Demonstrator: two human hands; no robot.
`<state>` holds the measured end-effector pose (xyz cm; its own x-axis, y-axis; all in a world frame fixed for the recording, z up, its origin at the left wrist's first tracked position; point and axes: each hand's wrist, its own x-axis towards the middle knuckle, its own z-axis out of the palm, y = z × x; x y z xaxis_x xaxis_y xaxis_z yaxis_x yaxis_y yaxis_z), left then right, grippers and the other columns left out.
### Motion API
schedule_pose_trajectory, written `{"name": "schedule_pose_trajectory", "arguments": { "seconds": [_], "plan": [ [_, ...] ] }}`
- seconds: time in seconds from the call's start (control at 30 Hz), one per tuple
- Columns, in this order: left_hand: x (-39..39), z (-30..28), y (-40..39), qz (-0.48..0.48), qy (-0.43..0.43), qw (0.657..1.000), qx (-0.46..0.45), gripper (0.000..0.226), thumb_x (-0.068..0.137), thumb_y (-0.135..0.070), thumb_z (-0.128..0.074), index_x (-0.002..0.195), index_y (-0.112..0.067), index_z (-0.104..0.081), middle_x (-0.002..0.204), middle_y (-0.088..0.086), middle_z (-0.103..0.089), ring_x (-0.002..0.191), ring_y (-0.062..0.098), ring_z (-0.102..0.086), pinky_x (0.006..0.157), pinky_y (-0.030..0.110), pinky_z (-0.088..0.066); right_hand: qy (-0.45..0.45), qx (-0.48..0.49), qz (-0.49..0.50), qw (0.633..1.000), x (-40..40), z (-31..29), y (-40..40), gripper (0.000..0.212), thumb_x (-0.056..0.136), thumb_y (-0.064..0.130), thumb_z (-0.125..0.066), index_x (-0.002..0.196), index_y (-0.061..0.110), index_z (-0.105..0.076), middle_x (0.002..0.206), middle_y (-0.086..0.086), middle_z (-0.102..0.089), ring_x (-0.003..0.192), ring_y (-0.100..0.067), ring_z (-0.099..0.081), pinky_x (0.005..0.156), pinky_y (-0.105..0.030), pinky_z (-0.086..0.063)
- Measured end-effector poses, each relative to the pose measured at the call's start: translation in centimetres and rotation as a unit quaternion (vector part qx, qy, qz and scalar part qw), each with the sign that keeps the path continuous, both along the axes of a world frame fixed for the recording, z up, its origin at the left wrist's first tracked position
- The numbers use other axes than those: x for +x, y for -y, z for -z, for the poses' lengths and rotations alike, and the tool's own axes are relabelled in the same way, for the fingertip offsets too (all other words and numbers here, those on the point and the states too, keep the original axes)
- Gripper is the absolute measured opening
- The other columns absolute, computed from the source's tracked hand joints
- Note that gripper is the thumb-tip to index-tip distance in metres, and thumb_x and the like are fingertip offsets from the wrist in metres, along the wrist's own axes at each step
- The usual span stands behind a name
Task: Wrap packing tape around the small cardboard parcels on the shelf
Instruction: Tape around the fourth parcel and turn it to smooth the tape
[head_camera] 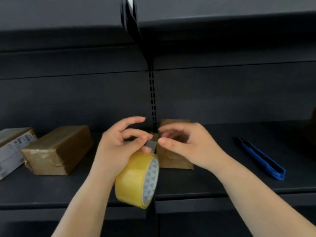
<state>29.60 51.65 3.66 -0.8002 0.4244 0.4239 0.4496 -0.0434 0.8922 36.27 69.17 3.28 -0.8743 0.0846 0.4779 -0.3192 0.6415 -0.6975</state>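
The left hand (116, 147) holds the yellow tape roll (136, 179) over the front edge of the dark shelf (205, 178). Its thumb and a bent finger pinch the loose end of the tape (151, 144), and the other fingers are spread above. The roll hangs below the hand at about 5 o'clock from it, its patterned core turned to the right.

The right hand (189, 144) hovers just to the 3 o'clock side of that loose end. Its fingers are loosely curled and reach toward the tape; whether they touch it cannot be told because of blur.

Behind both hands, at the middle of the shelf, stands a small brown parcel (174, 159), partly hidden by the right hand and the roll. A second brown parcel (58, 151) lies at 9 o'clock from the hands, well apart from them, and a pale labelled box (12, 147) sits just beside it at the far left. A blue utility knife (261, 159) lies on the shelf at 3 o'clock, apart from the right hand. A slotted upright post (152, 100) rises at 12 o'clock behind the hands.
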Motion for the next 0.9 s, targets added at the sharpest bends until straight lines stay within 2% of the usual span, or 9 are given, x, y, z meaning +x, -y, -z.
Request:
{"name": "schedule_pose_trajectory", "arguments": {
  "seconds": [0.07,0.2,0.27,0.37,0.57,0.63,0.7,0.8,0.9],
  "plan": [
    [0.2,-0.1,-0.8,0.012,-0.005,1.0,-0.01,0.039,0.079,0.004,-0.064,0.1,-0.029,-0.061,0.075,-0.003,-0.076,0.059,0.011,-0.07,0.063,0.018,-0.055,-0.003,-0.005,0.0,1.0,-0.6,-0.2,1.2,0.026,0.074,0.044,-0.073,0.079,0.019,-0.074,0.074,0.007,-0.071,0.071,-0.003,-0.064,0.069,-0.026,-0.053],
    [0.2,0.2,-1.7,0.013,0.003,1.0,-0.01,0.04,0.078,0.006,-0.064,0.101,-0.026,-0.061,0.075,-0.003,-0.075,0.058,0.01,-0.069,0.061,0.017,-0.054,0.018,-0.026,0.039,0.999,-1.2,0.0,1.4,0.028,0.076,0.036,-0.073,0.059,0.014,-0.068,0.049,0.01,-0.058,0.049,-0.001,-0.052,0.051,-0.016,-0.038],
    [0.2,0.5,-1.9,0.008,0.0,1.0,-0.013,0.041,0.079,0.005,-0.064,0.103,-0.028,-0.06,0.076,-0.004,-0.075,0.059,0.01,-0.07,0.063,0.017,-0.054,0.027,-0.027,0.027,0.999,-1.2,0.1,1.3,0.027,0.08,0.034,-0.071,0.061,0.014,-0.069,0.056,0.003,-0.064,0.054,-0.003,-0.055,0.057,-0.025,-0.046],
    [0.3,0.6,-2.0,-0.011,-0.025,1.0,-0.013,0.041,0.083,-0.004,-0.063,0.11,-0.034,-0.056,0.08,-0.007,-0.075,0.064,0.009,-0.071,0.067,0.015,-0.053,-0.027,-0.006,0.025,0.999,-1.3,0.4,1.3,0.027,0.086,0.028,-0.065,0.064,0.013,-0.069,0.063,-0.001,-0.068,0.063,-0.014,-0.063,0.068,-0.041,-0.052],
    [0.7,0.5,-1.1,-0.037,-0.057,0.997,-0.035,0.069,0.07,-0.013,-0.076,0.124,-0.041,-0.044,0.099,-0.015,-0.068,0.081,0.002,-0.07,0.071,0.015,-0.055,-0.066,-0.02,0.023,0.997,-1.3,-0.1,1.3,0.028,0.089,0.023,-0.061,0.065,0.011,-0.066,0.062,-0.001,-0.067,0.062,-0.017,-0.064,0.067,-0.045,-0.053],
    [0.0,0.6,-0.3,-0.062,-0.032,0.997,-0.038,0.073,0.065,-0.022,-0.078,0.124,-0.043,-0.04,0.106,-0.015,-0.062,0.084,0.005,-0.07,0.07,0.017,-0.054,-0.072,-0.029,0.019,0.997,-1.3,-0.4,1.3,0.029,0.088,0.025,-0.061,0.065,0.009,-0.066,0.063,-0.001,-0.067,0.063,-0.018,-0.065,0.068,-0.045,-0.054],
    [-0.7,0.7,0.6,-0.064,0.018,0.998,-0.007,0.066,0.057,-0.039,-0.079,0.114,-0.036,-0.048,0.097,-0.008,-0.067,0.082,0.01,-0.07,0.07,0.023,-0.055,-0.073,-0.046,0.019,0.996,-1.2,-0.7,1.2,0.029,0.087,0.027,-0.06,0.068,0.007,-0.067,0.065,-0.003,-0.068,0.063,-0.021,-0.066,0.067,-0.045,-0.055],
    [-1.5,1.2,2.0,0.005,0.042,0.999,-0.004,0.052,0.047,-0.06,-0.076,0.085,-0.027,-0.063,0.077,-0.006,-0.067,0.075,0.011,-0.065,0.064,0.024,-0.051,-0.072,-0.097,0.023,0.992,-1.1,-1.3,0.8,0.027,0.088,0.024,-0.06,0.07,0.005,-0.068,0.067,-0.004,-0.069,0.061,-0.021,-0.067,0.064,-0.042,-0.057],
    [-1.7,2.1,2.6,0.161,0.045,0.985,-0.047,0.054,0.056,-0.07,-0.068,0.08,-0.022,-0.072,0.082,0.0,-0.071,0.084,0.018,-0.067,0.079,0.026,-0.051,-0.081,-0.134,0.031,0.987,-1.2,-1.7,0.6,0.028,0.089,0.022,-0.059,0.069,0.004,-0.067,0.067,-0.004,-0.069,0.057,-0.022,-0.065,0.061,-0.036,-0.056]
  ]
}}
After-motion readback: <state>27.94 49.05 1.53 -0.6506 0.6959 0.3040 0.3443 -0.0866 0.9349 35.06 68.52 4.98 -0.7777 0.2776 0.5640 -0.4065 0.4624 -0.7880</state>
